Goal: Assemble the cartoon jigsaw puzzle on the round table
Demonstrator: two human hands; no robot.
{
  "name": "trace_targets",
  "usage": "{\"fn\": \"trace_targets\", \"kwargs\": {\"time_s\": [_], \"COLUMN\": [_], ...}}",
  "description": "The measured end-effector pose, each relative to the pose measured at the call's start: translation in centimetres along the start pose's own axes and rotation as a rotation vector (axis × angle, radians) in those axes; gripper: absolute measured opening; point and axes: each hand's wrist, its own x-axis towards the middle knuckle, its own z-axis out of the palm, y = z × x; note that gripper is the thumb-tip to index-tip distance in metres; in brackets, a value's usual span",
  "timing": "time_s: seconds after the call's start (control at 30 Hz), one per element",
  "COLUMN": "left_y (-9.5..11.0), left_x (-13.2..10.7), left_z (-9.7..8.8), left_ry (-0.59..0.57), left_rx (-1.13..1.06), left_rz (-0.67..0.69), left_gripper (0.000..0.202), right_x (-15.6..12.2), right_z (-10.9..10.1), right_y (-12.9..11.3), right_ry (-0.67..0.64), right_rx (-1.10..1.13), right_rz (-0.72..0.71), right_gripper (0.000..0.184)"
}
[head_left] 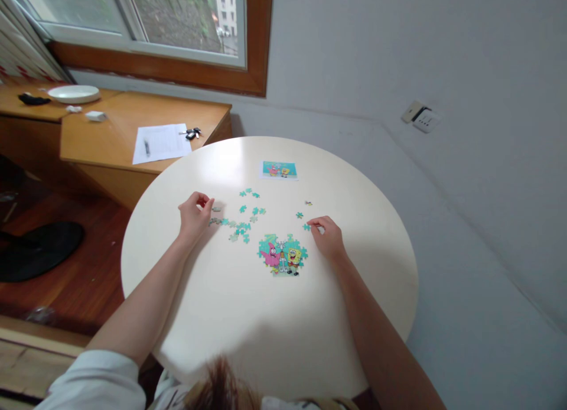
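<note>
A partly joined cartoon jigsaw puzzle (282, 256) lies on the round white table, with a pink starfish figure and a yellow square figure on it. My right hand (326, 236) is closed at the thumb and forefinger on a small teal puzzle piece (306, 227), right of the joined part. On the left, my left hand (194, 216) is pinched just above the tabletop. A greyish puzzle piece (216, 209) shows beside its fingertips; whether they grip anything is hidden. Loose teal pieces (241, 228) are scattered between that hand and the joined part.
A small reference picture (279, 170) lies toward the far side of the white table (212, 315). Two more loose pieces, one teal (300, 215) and one dark (308, 203), are near my right hand. Paper (162, 143) and keys (192, 133) rest on the wooden desk (106, 141).
</note>
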Motion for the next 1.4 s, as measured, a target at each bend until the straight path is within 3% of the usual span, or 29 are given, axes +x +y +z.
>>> {"fn": "trace_targets", "kwargs": {"time_s": [0.87,1.4], "left_y": [0.33,0.09], "left_x": [-0.25,-0.19], "left_z": [-0.02,0.05], "left_ry": [0.020,-0.013], "left_rx": [-0.014,-0.021], "left_rz": [-0.009,-0.022], "left_gripper": [0.017,0.008], "right_x": [0.03,0.03], "right_z": [0.06,0.00], "right_y": [-0.10,-0.37], "right_ry": [-0.018,-0.024], "right_rx": [0.005,0.008], "right_rz": [0.032,0.033], "right_gripper": [0.019,0.020]}}
